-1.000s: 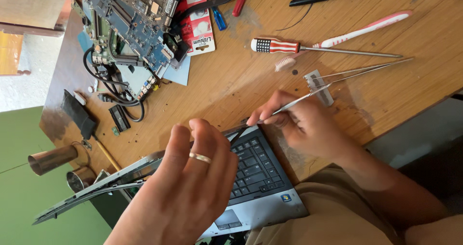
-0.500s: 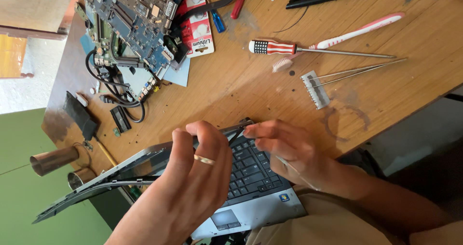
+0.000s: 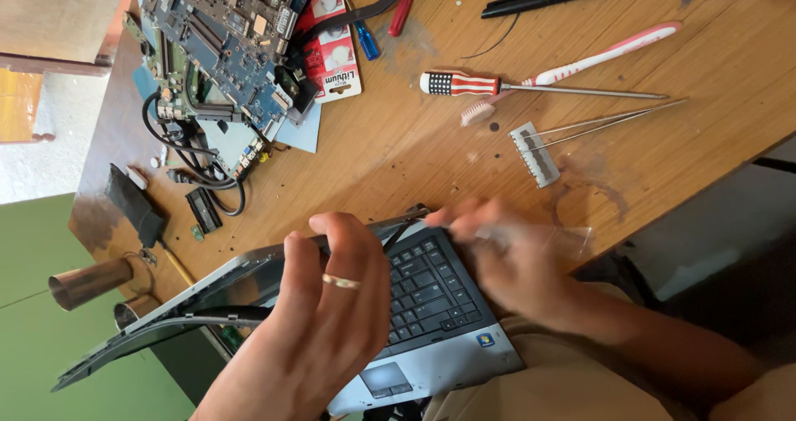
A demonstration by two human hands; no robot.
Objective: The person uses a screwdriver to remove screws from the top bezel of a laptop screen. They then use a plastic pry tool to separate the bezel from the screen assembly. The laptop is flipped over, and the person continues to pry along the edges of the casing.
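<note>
Tweezers (image 3: 580,131) now tabled; both hands (image 3: 332,305) on laptop (image 3: 431,305).

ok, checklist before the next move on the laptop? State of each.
1. Laptop supported: not ok, most of it hangs off the table edge toward the lap.
2. Right hand grip: cannot tell, it is blurred at the keyboard's top edge.
3. Left hand contact: cannot tell, its fingers curl over the keyboard and hide any touch point.
4. Tweezers within reach: ok, they lie on the table below the screwdriver.
5. Screen lid seated: not ok, two layers seem to gape apart along its edge.
</note>
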